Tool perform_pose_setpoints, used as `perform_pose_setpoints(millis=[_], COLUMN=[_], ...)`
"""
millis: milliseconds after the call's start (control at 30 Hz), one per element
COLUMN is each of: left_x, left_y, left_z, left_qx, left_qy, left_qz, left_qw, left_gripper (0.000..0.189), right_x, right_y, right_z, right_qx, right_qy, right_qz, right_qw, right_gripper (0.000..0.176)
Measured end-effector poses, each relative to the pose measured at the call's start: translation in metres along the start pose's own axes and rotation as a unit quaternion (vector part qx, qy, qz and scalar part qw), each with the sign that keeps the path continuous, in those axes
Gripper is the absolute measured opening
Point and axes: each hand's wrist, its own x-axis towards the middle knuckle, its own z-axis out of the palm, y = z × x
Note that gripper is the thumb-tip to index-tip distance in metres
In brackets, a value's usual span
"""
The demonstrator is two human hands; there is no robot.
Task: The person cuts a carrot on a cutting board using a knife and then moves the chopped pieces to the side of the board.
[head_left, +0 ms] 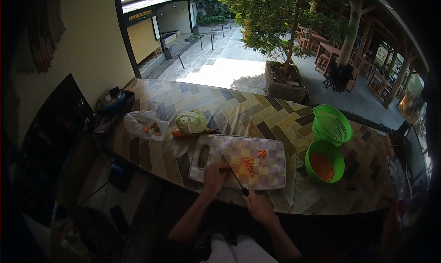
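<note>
Pale trouser legs (pixel 236 251) occupied the lower margin, directly below the grip. Above them, the right hand (pixel 260 208) was closed around the black handle of a kitchen knife (pixel 234 173), at the near edge of a checkered cutting board (pixel 274 175). From this grip the blade ran forward and leftward over the board. The left hand (pixel 213 178), to the left of the blade, had its fingers curled over the board's near-left portion; a small dark piece (pixel 223 169) showed at the fingertips, but whether it was pinched or merely touched could not be told. Diced carrot (pixel 248 166) lay on the board, ahead of the right-hand grip and to the right of the blade; a smaller heap of carrot pieces (pixel 262 153) lay farther forward and slightly right. Beyond the left hand stood a cabbage (pixel 191 120), with a whole carrot (pixel 182 134) along its near side; left of these sat a translucent plastic bag (pixel 132 124) containing orange scraps (pixel 154 129). Well to the right of the knife grip, a green basin (pixel 327 146) held fine orange pieces (pixel 321 165), with a green colander (pixel 334 125) just behind it. All rested on a herringbone-patterned tabletop (pixel 156 158).
</note>
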Motion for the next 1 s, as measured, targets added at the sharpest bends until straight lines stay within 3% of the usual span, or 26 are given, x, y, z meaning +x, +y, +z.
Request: perform_pose_setpoints(millis=[200,300,500,700,800,1000], left_x=[-0.005,-0.006,0.000,-0.003,-0.006,-0.006], left_y=[0.003,0.005,0.000,0.004,-0.005,-0.002], left_z=[0.002,-0.002,-0.007,-0.007,0.000,-0.004], left_qx=[0.060,0.053,-0.015,0.000,0.084,0.015], left_qy=[-0.009,-0.004,-0.009,0.008,0.016,0.008], left_qz=[0.029,0.022,0.005,0.018,0.052,-0.019], left_qw=[0.998,0.998,1.000,1.000,0.995,1.000], left_gripper=[0.018,0.016,0.014,0.014,0.016,0.014], right_x=[0.012,0.015,0.002,0.002,0.008,0.012], right_y=[-0.012,0.000,0.000,-0.006,-0.020,-0.001], right_z=[0.012,0.017,0.004,0.009,0.013,0.009], right_qx=[-0.042,0.008,0.047,-0.016,-0.073,0.047], right_qy=[0.033,0.053,0.010,0.011,0.029,0.027], right_qz=[0.020,-0.003,-0.017,0.008,0.018,-0.031], right_qw=[0.998,0.999,0.999,1.000,0.997,0.998], right_gripper=[0.026,0.027,0.027,0.026,0.025,0.026])
